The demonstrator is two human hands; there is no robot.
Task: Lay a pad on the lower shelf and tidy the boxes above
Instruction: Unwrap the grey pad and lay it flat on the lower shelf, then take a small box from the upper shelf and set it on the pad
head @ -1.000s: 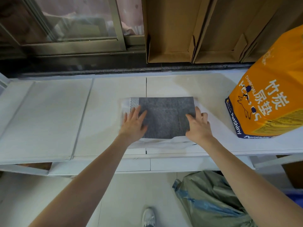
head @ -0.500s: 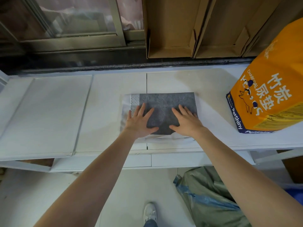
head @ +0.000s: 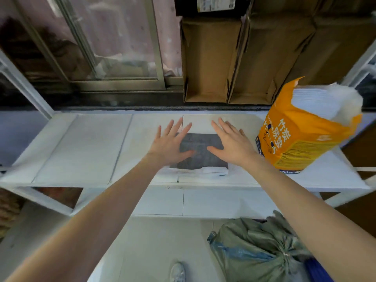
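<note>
A folded grey pad (head: 200,153) with a white border lies on the white shelf (head: 85,147), near its front edge. My left hand (head: 169,142) hovers flat over the pad's left side, fingers spread and pointing away from me. My right hand (head: 231,142) does the same over the pad's right side. Neither hand holds anything, and both hide parts of the pad. Brown cardboard boxes (head: 209,62) stand open-side toward me behind the shelf.
An opened orange pack of pads (head: 301,131) stands on the shelf at the right, white pads showing at its top. A window (head: 105,43) is at the back left. On the floor lie a green sack (head: 256,249) and my shoe (head: 178,272).
Both hands have lifted off the pad and moved forward with fingers spread. The view has tilted up, showing more of the boxes and the pack's open top.
</note>
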